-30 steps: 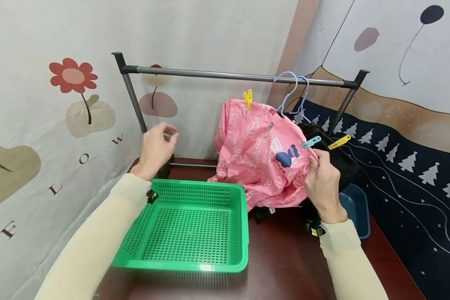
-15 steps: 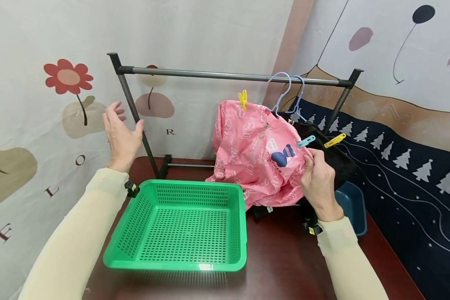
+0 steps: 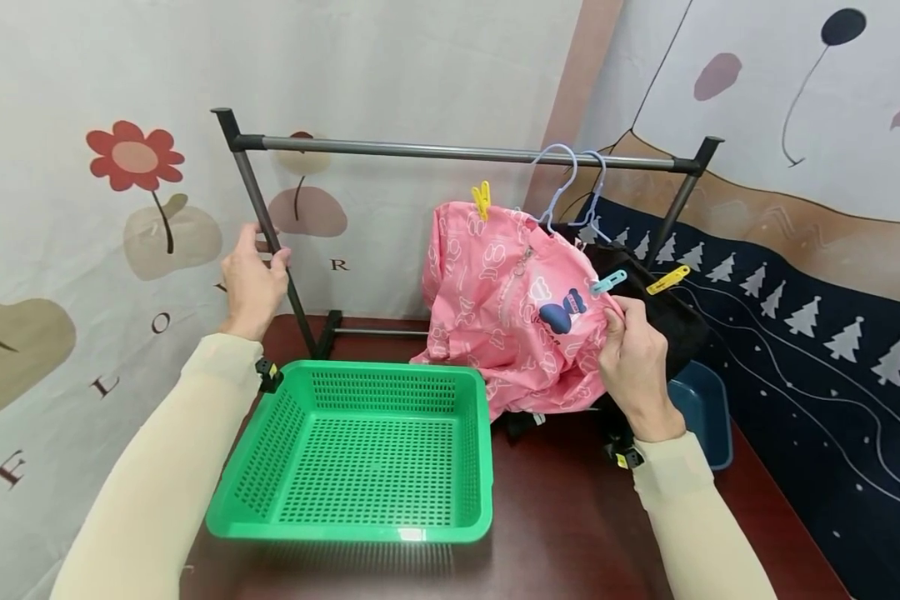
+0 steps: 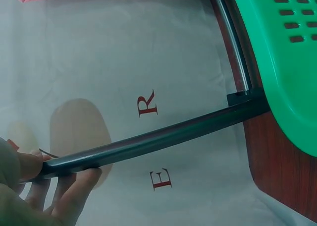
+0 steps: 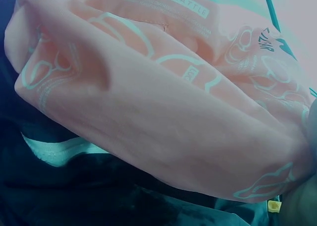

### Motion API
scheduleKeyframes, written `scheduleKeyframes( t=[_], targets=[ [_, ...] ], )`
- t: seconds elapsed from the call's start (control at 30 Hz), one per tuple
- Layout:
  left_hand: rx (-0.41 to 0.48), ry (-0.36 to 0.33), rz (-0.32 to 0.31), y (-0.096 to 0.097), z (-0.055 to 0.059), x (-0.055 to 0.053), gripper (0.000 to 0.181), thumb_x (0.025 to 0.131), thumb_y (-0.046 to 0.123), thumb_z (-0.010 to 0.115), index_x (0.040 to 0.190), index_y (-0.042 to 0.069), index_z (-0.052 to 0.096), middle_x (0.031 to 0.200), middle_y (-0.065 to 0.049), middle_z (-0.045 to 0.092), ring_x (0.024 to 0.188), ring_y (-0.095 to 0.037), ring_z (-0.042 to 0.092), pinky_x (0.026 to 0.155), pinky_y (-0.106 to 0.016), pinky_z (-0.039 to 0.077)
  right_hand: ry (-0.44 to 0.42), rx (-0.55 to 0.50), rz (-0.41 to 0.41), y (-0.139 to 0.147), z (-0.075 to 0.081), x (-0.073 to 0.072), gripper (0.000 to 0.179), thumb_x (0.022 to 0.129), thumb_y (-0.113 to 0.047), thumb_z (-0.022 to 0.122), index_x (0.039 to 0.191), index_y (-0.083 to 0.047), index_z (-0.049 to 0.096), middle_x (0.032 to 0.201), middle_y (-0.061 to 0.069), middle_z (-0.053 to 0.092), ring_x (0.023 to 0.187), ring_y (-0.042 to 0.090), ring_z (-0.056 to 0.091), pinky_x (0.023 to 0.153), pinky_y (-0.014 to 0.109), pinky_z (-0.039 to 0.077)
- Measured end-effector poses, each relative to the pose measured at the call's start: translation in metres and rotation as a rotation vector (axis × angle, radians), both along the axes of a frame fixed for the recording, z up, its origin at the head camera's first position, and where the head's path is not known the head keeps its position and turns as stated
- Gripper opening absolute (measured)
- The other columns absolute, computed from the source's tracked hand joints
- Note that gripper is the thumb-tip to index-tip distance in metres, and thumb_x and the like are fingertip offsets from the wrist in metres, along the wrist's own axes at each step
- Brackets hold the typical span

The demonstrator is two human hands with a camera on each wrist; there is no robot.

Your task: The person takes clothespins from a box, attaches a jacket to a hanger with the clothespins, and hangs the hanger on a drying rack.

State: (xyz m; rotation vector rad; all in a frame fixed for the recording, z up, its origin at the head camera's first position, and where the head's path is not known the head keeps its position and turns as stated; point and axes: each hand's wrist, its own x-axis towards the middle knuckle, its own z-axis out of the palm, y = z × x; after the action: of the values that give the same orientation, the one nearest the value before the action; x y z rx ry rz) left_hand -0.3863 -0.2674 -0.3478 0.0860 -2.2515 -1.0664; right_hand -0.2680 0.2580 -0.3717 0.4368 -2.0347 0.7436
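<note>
My left hand (image 3: 253, 283) grips the left post (image 4: 163, 137) of a dark metal clothes rack, thumb on one side and fingers on the other. My right hand (image 3: 636, 371) pinches the right edge of a pink printed jacket (image 3: 468, 283). That jacket hangs from a light blue hanger (image 3: 562, 187) on the rack's top rail (image 3: 420, 151). A yellow clothespin (image 3: 482, 201) is clipped at its left shoulder, and a light blue clothespin (image 3: 609, 282) sits near the right hand. The right wrist view shows the jacket's folds (image 5: 148, 112) up close.
A green perforated basket (image 3: 348, 532) stands on the dark red table (image 3: 547, 525), in front of the rack. Behind the jacket hangs a black garment (image 3: 678, 329), with another yellow clothespin (image 3: 668, 280) beside it. A blue tub (image 3: 708, 417) stands at the right.
My left hand has moved left from above the basket's back corner and now holds the rack's left post. My right hand keeps its pinch on the jacket. The view has shifted slightly.
</note>
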Motion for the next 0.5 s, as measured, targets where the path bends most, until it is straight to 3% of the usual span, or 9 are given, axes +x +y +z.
scheduleKeyframes(
  t=[0.37, 0.5],
  targets=[
    [0.005, -0.011, 0.030, 0.0000, -0.0012, 0.0013, 0.032, 0.119, 0.019, 0.068, 0.150, 0.012, 0.065, 0.136, -0.020, 0.082, 0.105, -0.041, 0.082, 0.077, -0.024, 0.050, 0.004, -0.003, -0.002, -0.0060, -0.0003, -0.0024, 0.023, 0.115, -0.001, 0.065, 0.130, 0.016, 0.061, 0.107, 0.032, 0.077, 0.091, 0.048, 0.084, 0.097, -0.006, 0.039],
    [0.009, 0.014, 0.045, 0.0030, -0.0047, -0.0043, 0.030, 0.118, 0.016, 0.069, 0.148, 0.011, 0.067, 0.136, -0.019, 0.083, 0.106, -0.041, 0.083, 0.080, -0.031, 0.051, 0.000, 0.000, -0.014, -0.0048, -0.0018, -0.0021, 0.024, 0.116, -0.002, 0.065, 0.131, 0.016, 0.061, 0.108, 0.032, 0.077, 0.090, 0.047, 0.084, 0.097, -0.006, 0.039]
  ],
)
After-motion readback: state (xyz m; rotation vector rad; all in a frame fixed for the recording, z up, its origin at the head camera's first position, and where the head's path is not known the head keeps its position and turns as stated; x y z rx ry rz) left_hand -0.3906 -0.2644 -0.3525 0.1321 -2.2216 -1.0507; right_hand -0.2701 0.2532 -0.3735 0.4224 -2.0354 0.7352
